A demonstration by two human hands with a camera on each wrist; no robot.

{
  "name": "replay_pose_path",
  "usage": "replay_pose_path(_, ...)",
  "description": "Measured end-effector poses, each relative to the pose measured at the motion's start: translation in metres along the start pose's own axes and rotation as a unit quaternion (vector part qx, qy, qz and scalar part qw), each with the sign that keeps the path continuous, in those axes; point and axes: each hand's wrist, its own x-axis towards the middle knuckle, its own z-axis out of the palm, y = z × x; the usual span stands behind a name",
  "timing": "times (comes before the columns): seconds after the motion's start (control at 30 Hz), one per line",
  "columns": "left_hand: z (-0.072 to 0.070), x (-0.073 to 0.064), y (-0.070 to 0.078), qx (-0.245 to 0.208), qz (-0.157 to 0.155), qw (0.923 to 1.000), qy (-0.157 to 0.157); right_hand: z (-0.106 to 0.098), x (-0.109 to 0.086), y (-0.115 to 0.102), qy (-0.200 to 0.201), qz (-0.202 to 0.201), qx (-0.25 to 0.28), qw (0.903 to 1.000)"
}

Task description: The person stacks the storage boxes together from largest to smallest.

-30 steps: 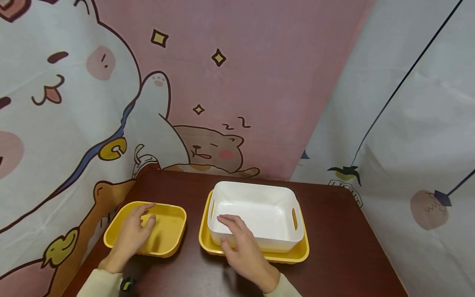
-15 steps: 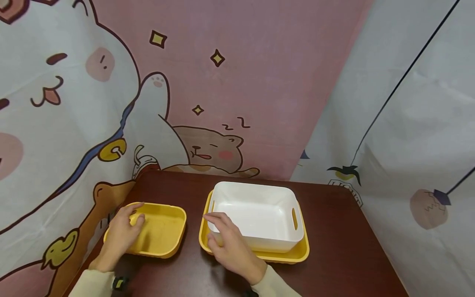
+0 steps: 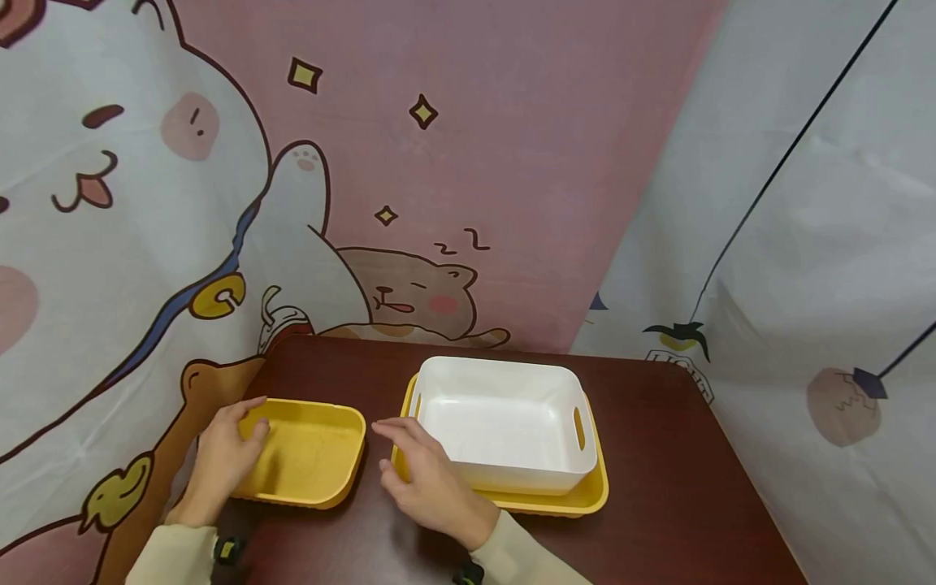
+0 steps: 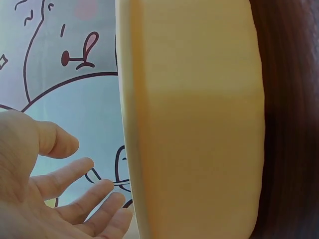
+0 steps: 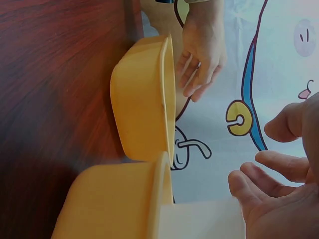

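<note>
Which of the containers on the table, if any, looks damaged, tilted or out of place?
Nothing stands out. The white bin sits upright inside the right yellow tray, the left yellow tray rests upright on the table, and no spill or damage shows.

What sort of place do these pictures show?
Perhaps an indoor corner arranged for tabletop work: cartoon-printed sheets hang behind and beside a dark reddish table, with a yellow tub on its left.
</note>
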Motion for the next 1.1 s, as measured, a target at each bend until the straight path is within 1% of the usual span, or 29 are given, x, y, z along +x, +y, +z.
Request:
replay_pose_path(0.13, -0.003, 0.003, -0.004, 0.006, -0.015, 0.9999, -0.005, 0.005, 0.003, -0.002, -0.016, 0.007, -0.006, 0.9998)
replay_pose_path(0.27, -0.006, 0.006, -0.010, 0.007, -0.030, 0.9995, -0.006, 0.010, 0.006, -0.005, -0.027, -0.003, -0.016, 0.9995)
replay_pose_path(0.37, -0.007, 0.007, -0.015, 0.007, -0.035, 0.9993, -0.006, 0.015, 0.009, -0.006, -0.035, -0.003, -0.023, 0.9991)
replay_pose_path(0.57, -0.008, 0.007, -0.022, 0.006, -0.050, 0.9986, -0.015, 0.026, 0.015, -0.007, -0.053, 0.026, -0.027, 0.9979)
replay_pose_path(0.77, -0.009, 0.008, -0.024, 0.005, -0.088, 0.9952, -0.043, 0.036, 0.016, -0.001, -0.070, 0.054, -0.023, 0.9958)
replay_pose_path(0.93, -0.010, 0.007, -0.027, 0.009, -0.110, 0.9922, -0.057, 0.041, 0.015, 0.003, -0.084, 0.079, -0.011, 0.9933)
replay_pose_path(1.1, -0.012, 0.007, -0.030, 0.014, -0.127, 0.9892, -0.072, 0.046, 0.016, 0.006, -0.084, 0.094, 0.007, 0.9920)
